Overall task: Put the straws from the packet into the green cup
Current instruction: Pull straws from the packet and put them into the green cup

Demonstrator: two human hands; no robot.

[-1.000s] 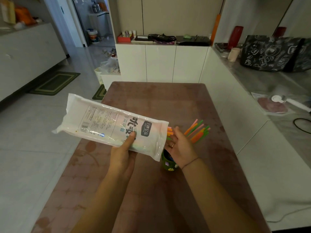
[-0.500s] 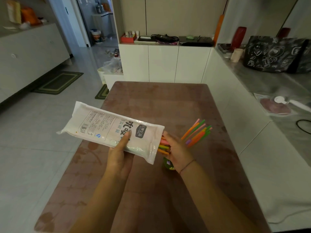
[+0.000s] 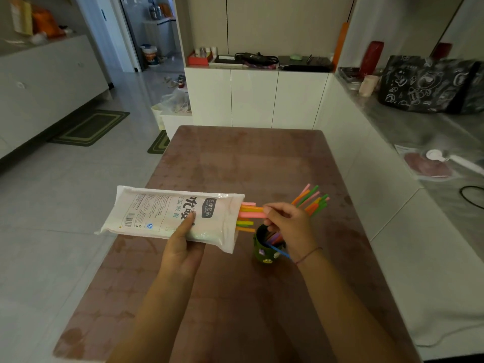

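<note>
From my remote seat, the biggest thing is the table (image 3: 248, 166), a long rectangle with a matte, mottled mauve-brown top. Above its near-left part is the packet (image 3: 162, 213), a flat pouch of glossy white plastic, crinkled at the seams. It is held almost level, with its open mouth to the right. The print on it is large black Chinese characters, smaller teal ones, a dark label patch with white characters too small for me to read, and a barcode near the sealed end.

My left hand (image 3: 183, 247) grips the packet from underneath, thumb pressed on the printed face. My right hand (image 3: 288, 226) has its fingers curled, pinching the ends of the straws (image 3: 247, 213). These are thin, smooth tubes in pink, orange, yellow and green, sticking out of the packet's mouth.

The green cup (image 3: 263, 251) stands on the table just below that hand. It is small, dark and round, with little stickers on its side. A standing bunch (image 3: 311, 200) of straws leans out of it, fanning up to the right.

Compared with half a second ago, the packet lies flatter, the straws are drawn further out, and the cup's rim is now uncovered.
</note>
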